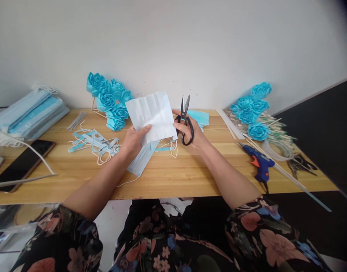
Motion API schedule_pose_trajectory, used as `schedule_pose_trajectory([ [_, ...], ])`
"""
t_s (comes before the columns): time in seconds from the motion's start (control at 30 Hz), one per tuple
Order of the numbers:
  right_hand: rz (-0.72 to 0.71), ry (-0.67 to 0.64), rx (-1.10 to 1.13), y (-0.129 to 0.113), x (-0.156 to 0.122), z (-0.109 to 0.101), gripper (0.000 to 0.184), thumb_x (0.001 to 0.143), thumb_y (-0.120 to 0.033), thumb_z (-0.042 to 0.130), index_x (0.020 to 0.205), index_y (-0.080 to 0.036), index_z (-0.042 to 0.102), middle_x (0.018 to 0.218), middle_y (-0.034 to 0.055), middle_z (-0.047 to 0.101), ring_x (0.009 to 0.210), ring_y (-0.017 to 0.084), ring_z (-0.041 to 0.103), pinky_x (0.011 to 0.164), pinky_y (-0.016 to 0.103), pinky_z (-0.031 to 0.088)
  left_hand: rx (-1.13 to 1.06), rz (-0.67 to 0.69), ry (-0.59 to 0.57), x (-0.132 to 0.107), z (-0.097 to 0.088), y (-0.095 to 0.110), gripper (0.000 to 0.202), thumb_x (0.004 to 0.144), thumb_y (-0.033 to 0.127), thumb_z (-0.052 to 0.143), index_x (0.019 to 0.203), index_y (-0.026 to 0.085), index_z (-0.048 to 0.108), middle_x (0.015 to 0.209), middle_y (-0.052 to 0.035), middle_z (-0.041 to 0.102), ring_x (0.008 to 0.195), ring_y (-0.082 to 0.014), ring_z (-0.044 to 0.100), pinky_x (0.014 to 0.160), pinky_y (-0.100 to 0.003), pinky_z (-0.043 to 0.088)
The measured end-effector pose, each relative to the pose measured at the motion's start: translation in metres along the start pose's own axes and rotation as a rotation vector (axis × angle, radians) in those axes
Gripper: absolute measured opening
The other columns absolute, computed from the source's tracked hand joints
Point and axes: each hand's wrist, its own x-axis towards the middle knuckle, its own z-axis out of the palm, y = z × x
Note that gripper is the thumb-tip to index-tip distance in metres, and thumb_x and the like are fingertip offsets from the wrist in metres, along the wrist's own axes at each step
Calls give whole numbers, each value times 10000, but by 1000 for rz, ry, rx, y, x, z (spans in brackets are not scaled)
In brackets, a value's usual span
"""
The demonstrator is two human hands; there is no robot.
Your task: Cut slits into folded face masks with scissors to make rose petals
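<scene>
My left hand (133, 140) is closed on the lower left edge of an opened-out face mask (153, 113), thumb on its pale pleated side. The mask is held up above the table. My right hand (196, 133) holds black-handled scissors (184, 117), blades pointing up and slightly apart, and its fingers also meet the mask's right edge. Below the raised mask, another face mask (142, 160) lies on the wood with a white ear loop trailing. Cut blue strips with ear loops (95, 142) are heaped left of my hands. Behind my right hand lie flat blue sheets (202, 117).
Blue fabric roses (109, 98) stand back left, with more roses (251, 105) on the right. At left are stacked masks (28, 113) and a phone (23, 162) crossed by a white cable. A blue glue gun (259, 162) lies right, near the table's (173, 185) front edge.
</scene>
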Motion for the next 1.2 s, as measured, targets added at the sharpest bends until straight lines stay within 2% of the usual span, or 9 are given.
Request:
schedule_pose_trajectory([
  [0.17, 93, -113, 19, -2, -3, 3, 805, 689, -529, 907, 1340, -187, 581, 814, -17, 658, 653, 144, 622, 636, 319, 523, -5, 56, 15, 0, -1, -2, 615, 572, 400, 975, 1068, 142, 718, 1127, -137, 798, 1139, -349, 735, 1008, -466, 597],
  [0.3, 72, -112, -13, -4, -4, 4, 859, 665, -607, 907, 1337, -176, 590, 832, -9, 649, 645, 134, 618, 625, 305, 525, -30, 77, 40, -1, -1, -4, 609, 597, 388, 972, 1089, 141, 714, 1151, -137, 793, 1150, -338, 732, 1023, -455, 590],
  [0.43, 53, -91, -106, -3, -4, 6, 797, 709, -626, 868, 1320, -191, 598, 832, -11, 635, 644, 129, 591, 627, 298, 506, -59, 91, 72, 0, -1, -5, 623, 589, 380, 983, 1099, 142, 716, 1147, -133, 798, 1141, -328, 736, 1018, -443, 595],
  [0.57, 19, -56, -201, 4, -3, 7, 614, 696, -471, 890, 1185, -200, 637, 800, -28, 605, 703, 147, 568, 666, 303, 488, -68, 75, 14, -1, 1, -6, 642, 566, 404, 996, 1088, 148, 723, 1124, -129, 805, 1121, -337, 744, 994, -449, 611],
  [0.67, 31, -6, -162, 8, -1, 5, 538, 704, -399, 853, 1162, -223, 633, 803, -34, 592, 718, 160, 582, 677, 317, 500, -73, 45, -29, -2, 2, -5, 645, 566, 411, 998, 1089, 150, 723, 1133, -131, 802, 1114, -344, 747, 972, -453, 622],
  [0.8, 34, 19, -56, 4, 1, -1, 512, 724, -390, 810, 1179, -238, 629, 798, -46, 561, 673, 144, 577, 647, 314, 485, -29, 34, 18, -1, 0, -6, 632, 583, 423, 991, 1084, 142, 728, 1113, -128, 807, 1105, -334, 749, 959, -432, 624],
  [0.97, -31, 2, -51, 1, 3, -3, 486, 716, -374, 818, 1148, -246, 632, 788, -54, 565, 662, 130, 565, 658, 308, 476, -43, 93, 78, 6, -5, -8, 605, 664, 523, 931, 1093, 148, 726, 1043, -103, 815, 1077, -294, 757, 959, -412, 613],
  [1.1, 24, -40, -19, 2, 2, -4, 538, 707, -392, 846, 1172, -233, 627, 782, -51, 585, 660, 140, 590, 648, 313, 488, -60, 98, 71, 7, -6, -6, 602, 672, 555, 915, 1076, 153, 721, 1001, -96, 814, 1071, -294, 756, 921, -400, 619],
  [1.2, 84, -81, 3, 2, 1, -8, 608, 740, -489, 848, 1237, -221, 622, 767, -39, 603, 658, 157, 592, 647, 327, 493, -31, 72, 38, 4, -5, -2, 591, 662, 559, 919, 1043, 155, 721, 957, -88, 811, 1061, -302, 756, 891, -401, 624],
])
